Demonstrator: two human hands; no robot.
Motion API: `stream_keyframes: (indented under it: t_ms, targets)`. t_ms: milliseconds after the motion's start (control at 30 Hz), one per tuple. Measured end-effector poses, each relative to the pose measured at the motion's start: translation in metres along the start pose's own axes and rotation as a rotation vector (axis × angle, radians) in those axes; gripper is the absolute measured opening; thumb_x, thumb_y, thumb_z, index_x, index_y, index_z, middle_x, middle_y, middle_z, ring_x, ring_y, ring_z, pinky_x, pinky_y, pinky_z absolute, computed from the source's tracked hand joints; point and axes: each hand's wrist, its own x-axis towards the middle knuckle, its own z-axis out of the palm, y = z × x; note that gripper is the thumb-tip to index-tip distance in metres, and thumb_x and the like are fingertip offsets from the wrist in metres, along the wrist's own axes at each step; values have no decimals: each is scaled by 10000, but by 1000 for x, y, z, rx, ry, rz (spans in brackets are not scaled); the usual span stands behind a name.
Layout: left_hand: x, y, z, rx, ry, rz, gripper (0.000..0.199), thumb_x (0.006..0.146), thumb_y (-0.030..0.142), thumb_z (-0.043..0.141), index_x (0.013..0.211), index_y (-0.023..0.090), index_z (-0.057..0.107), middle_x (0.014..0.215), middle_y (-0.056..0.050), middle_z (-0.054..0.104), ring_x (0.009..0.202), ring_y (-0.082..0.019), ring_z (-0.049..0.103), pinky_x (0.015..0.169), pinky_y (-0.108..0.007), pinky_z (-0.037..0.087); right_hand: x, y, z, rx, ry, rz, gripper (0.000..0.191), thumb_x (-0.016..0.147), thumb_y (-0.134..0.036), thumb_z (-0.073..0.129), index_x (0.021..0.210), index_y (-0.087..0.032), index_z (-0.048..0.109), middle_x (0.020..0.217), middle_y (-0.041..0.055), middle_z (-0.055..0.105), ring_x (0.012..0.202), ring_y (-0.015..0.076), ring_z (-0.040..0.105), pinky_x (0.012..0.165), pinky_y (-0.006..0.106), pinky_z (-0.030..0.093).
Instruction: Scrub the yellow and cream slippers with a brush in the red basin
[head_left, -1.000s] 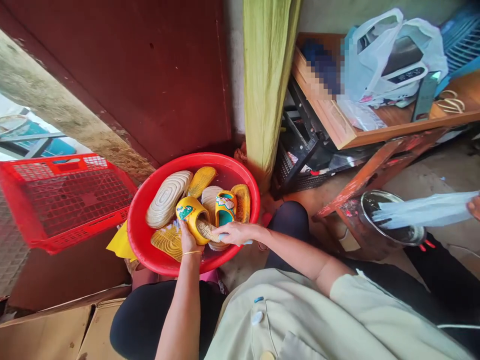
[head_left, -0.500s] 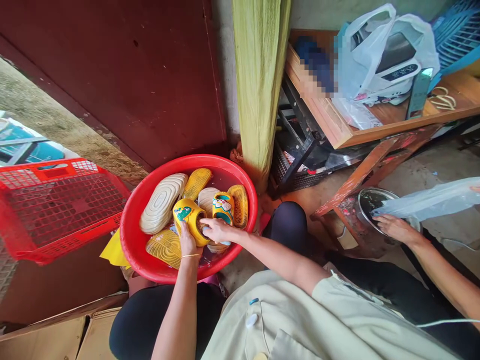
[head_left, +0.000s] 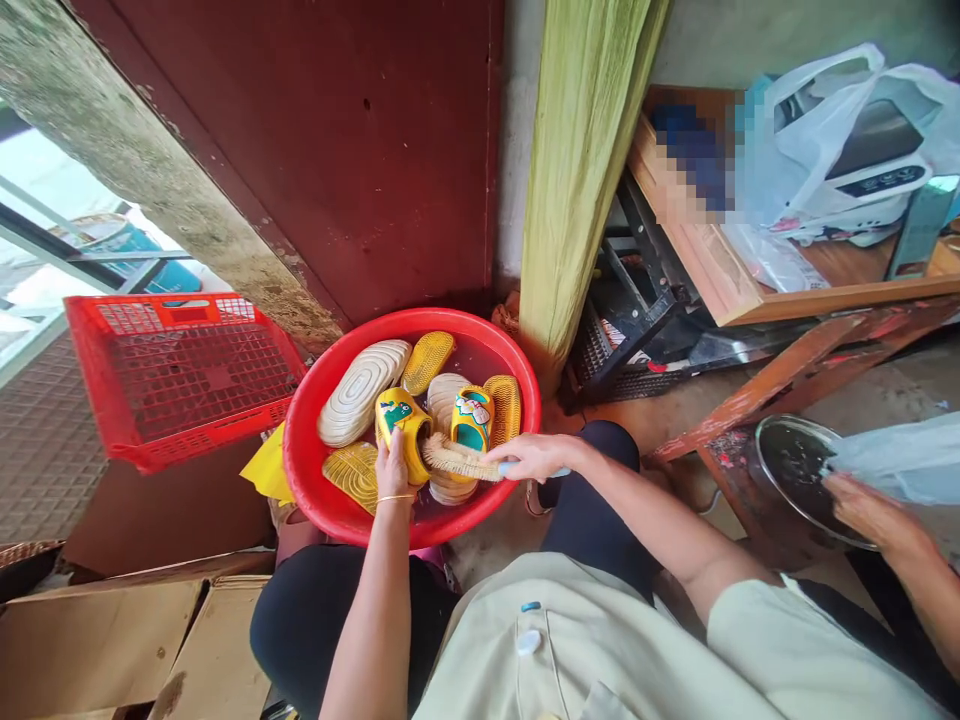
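Drawn back from the slipper's opening, the brush [head_left: 457,458] now shows its tan bristles, their tips against the slipper's edge. My right hand [head_left: 534,456] has it, fingers [head_left: 525,452] closed over its pale blue back. My left hand [head_left: 394,472] grips the yellow slipper [head_left: 401,432], fingers [head_left: 390,462] wrapped around its side, with the slipper's cartoon-printed upper tilted toward me.

Both hands are over a round red basin [head_left: 420,318], and the slipper sits inside it among the rest of the footwear: a ridged beige sole [head_left: 362,392], a second yellow slipper with a teal lining [head_left: 471,420], and several ribbed yellow soles [head_left: 427,362]. My black-trousered knee [head_left: 596,462] is just beside the basin, and a yellow sheet [head_left: 266,470] pokes out from under its rim. A red plastic crate [head_left: 180,380] stands near it on the left.

Off to the right — well apart from me — another person's hand [head_left: 862,502] is at a steel pot [head_left: 795,465], beside a clear plastic bag [head_left: 900,460].
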Motion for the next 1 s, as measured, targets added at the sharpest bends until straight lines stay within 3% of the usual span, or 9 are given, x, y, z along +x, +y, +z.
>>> stream_keyframes:
  t_ms: [133,267,367,500,600,700,767,867,1000]
  targets:
    - [-6,7,-15,162,-45,69,834,773,365,738,1515,210,390,1320,-124,652,1185,-291,645,1041,-473,508,-9,-5,9,77,178,-60,561,935,-261,536,1494,-311,517,894,2,743,517,96,589,574,223,490]
    - [-20,1,-17,346,-102,160,800,736,334,744,1456,137,457,1403,-180,588,1324,-337,543,1150,-506,392,35,-23,39,-225,399,-137,583,932,-228,521,1510,-300,494,1257,71,690,1006,211,686,937,324,514]
    - [-30,0,-18,723,-46,385,944,691,298,767,1525,126,359,1566,-202,418,1470,-374,359,1230,-523,239,70,-34,39,-347,480,8,625,953,-183,443,1568,-282,400,1306,127,654,1107,265,660,957,372,507]
    - [-38,5,-27,1176,-85,553,1014,750,338,734,1591,123,210,1633,-232,286,1508,-387,288,1208,-546,266,76,-40,25,-395,534,30,592,960,-200,427,1548,-272,433,1318,130,645,1210,294,606,979,377,493]
    - [-39,0,-38,1202,-35,576,1074,750,439,749,1590,86,179,1634,-280,239,1519,-401,254,1179,-546,316,61,-42,42,-510,474,33,588,955,-196,412,1533,-297,441,1206,141,674,1030,299,679,878,399,528]
    - [-39,-9,-49,1199,103,395,1048,738,500,744,1551,52,256,1502,-326,430,1407,-445,432,1100,-581,394,53,-42,70,-611,335,-37,587,927,-183,449,1499,-313,472,1120,136,680,921,286,694,808,389,541]
    - [-38,-12,-53,1222,142,263,946,738,543,727,1479,59,390,1359,-303,565,1295,-444,545,1056,-577,434,60,-40,78,-604,331,-16,628,906,-162,479,1518,-299,445,1147,150,670,931,283,690,820,389,539]
    - [-36,-13,-52,1197,168,249,854,747,589,700,1400,82,484,1296,-269,606,1254,-422,575,1055,-556,446,83,-38,67,-526,415,81,647,901,-128,478,1540,-215,419,1175,198,663,980,305,682,868,428,526]
    - [-30,-16,-46,989,220,362,948,757,538,710,1500,91,327,1445,-269,503,1356,-398,500,1108,-541,418,113,-43,42,-455,484,62,579,921,-116,432,1500,-108,462,1171,241,669,1081,339,648,922,463,499]
